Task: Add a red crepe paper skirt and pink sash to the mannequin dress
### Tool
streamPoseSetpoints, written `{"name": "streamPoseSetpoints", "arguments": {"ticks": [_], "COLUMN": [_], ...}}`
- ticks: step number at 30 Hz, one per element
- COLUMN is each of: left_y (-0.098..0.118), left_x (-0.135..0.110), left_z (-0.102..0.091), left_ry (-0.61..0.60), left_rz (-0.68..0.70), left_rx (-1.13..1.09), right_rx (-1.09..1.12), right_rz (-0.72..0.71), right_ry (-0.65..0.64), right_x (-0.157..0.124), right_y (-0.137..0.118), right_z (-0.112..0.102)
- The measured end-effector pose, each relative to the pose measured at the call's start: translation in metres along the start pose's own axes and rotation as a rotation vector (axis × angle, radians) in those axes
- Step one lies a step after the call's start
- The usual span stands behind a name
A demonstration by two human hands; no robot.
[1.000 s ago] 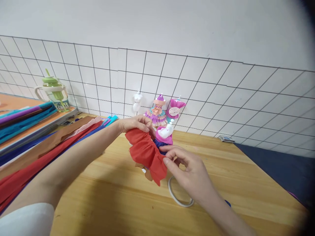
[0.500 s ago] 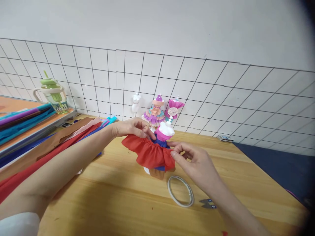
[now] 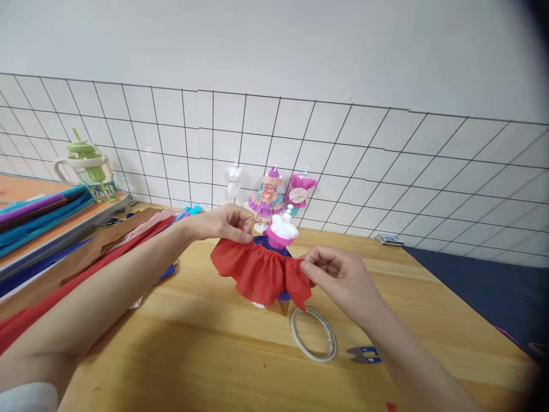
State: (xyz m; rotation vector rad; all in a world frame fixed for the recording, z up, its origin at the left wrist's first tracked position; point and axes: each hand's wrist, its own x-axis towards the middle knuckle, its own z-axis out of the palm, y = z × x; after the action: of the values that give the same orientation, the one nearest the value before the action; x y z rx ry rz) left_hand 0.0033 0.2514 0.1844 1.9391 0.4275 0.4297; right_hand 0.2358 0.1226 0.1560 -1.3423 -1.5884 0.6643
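A gathered red ruffle (image 3: 261, 273) is stretched between my two hands in front of a small white dress form (image 3: 285, 225). My left hand (image 3: 231, 223) pinches the ruffle's upper left edge. At its right end, the thumb and fingers of my right hand (image 3: 337, 269) grip the top edge. The dress form wears a pink band (image 3: 277, 238) and a dark blue layer (image 3: 270, 246); the ruffle hides much of its skirt. A bit of brown material shows below the red.
A roll of white tape (image 3: 314, 335) and blue thread snips (image 3: 363, 355) lie near my right forearm. Several dressed mini forms, one a ruffled dress (image 3: 266, 200), stand by the wall. Coloured strips (image 3: 98, 257) and a green-lidded bottle (image 3: 92, 171) are at left.
My left hand has drawn back slightly left from the dress form. The ruffle is spread straighter and wider, covering more of the skirt. The right hand has shifted slightly right.
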Motion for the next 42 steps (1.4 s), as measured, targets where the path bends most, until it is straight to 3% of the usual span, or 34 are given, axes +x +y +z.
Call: {"name": "streamPoseSetpoints", "arguments": {"ticks": [5, 12, 17, 26, 34, 42], "left_y": [-0.002, -0.006, -0.007, -0.003, -0.013, -0.014], "left_x": [0.0, -0.006, -0.012, -0.001, 0.017, 0.016], "left_z": [0.002, 0.014, 0.014, 0.015, 0.016, 0.018], "left_ry": [0.002, 0.022, 0.128, 0.23, 0.189, 0.189], "left_rz": [0.007, 0.003, -0.007, 0.003, 0.049, 0.051], "left_rx": [-0.019, -0.112, -0.055, 0.179, 0.054, 0.041], "right_rx": [0.15, 0.041, 0.158, 0.181, 0.184, -0.014], "right_rz": [0.002, 0.07, 0.093, 0.174, 0.154, 0.107], "right_ry": [-0.125, 0.019, -0.085, -0.129, -0.178, -0.129], "right_x": [0.004, 0.005, 0.005, 0.019, 0.035, 0.04], "right_y": [0.005, 0.012, 0.018, 0.028, 0.034, 0.026], "right_z": [-0.003, 0.005, 0.001, 0.001, -0.003, -0.002]}}
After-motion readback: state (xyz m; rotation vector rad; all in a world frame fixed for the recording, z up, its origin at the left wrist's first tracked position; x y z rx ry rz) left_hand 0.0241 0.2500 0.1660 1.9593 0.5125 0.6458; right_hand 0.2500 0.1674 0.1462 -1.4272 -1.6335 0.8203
